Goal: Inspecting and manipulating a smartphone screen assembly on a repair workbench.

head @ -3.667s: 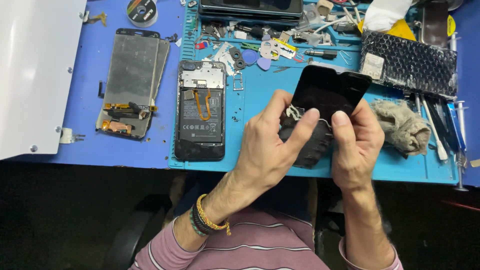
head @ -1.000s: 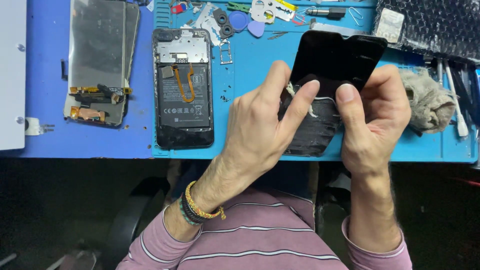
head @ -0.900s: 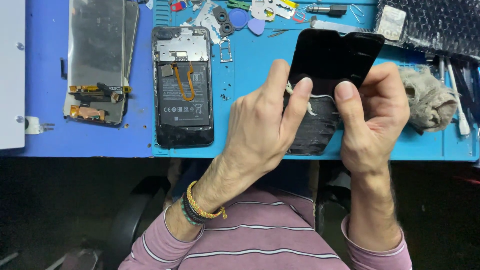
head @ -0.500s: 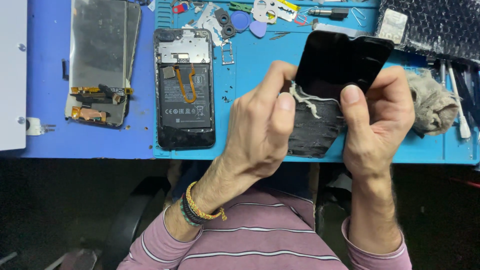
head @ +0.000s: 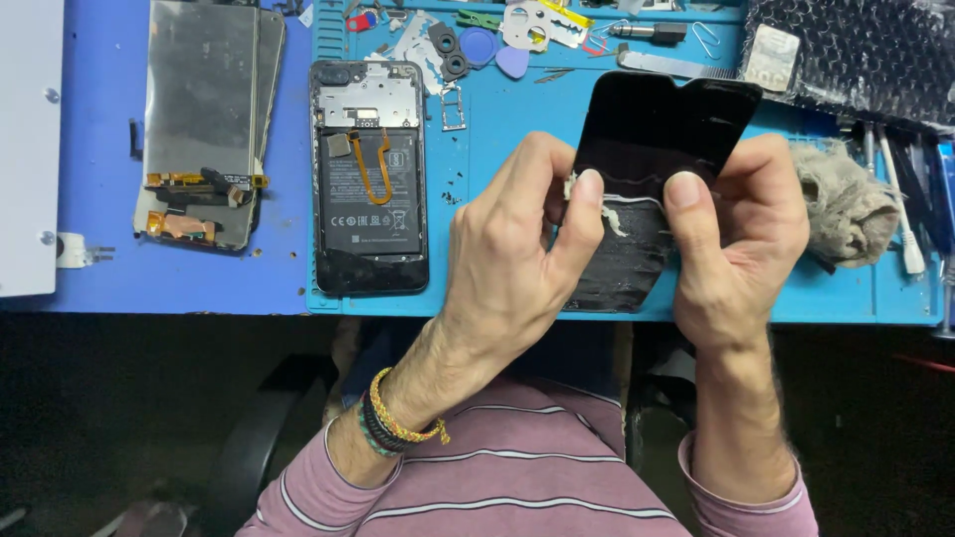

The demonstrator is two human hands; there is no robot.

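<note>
Both hands hold a black phone screen panel (head: 657, 129) above the teal work mat (head: 497, 109). My right hand (head: 741, 244) grips its right edge, thumb pressed on the face. My left hand (head: 512, 259) pinches a whitish strip of film or adhesive (head: 609, 204) that runs across the panel's middle. The panel's lower half looks dull and streaked, the upper half glossy. An opened phone body (head: 368, 179) with its battery and an orange flex cable showing lies on the mat to the left.
A detached display with flex cables (head: 204, 119) lies on the blue mat at left, beside a white box (head: 30, 149). Picks, small parts and a metal tool lie along the top. A grey rag (head: 846, 204) and bubble wrap (head: 856, 55) sit at right.
The view shifted down and closer since the oldest frame. My left thumb and finger have closed on the whitish strip and drawn it slightly left across the panel. My right hand keeps its grip.
</note>
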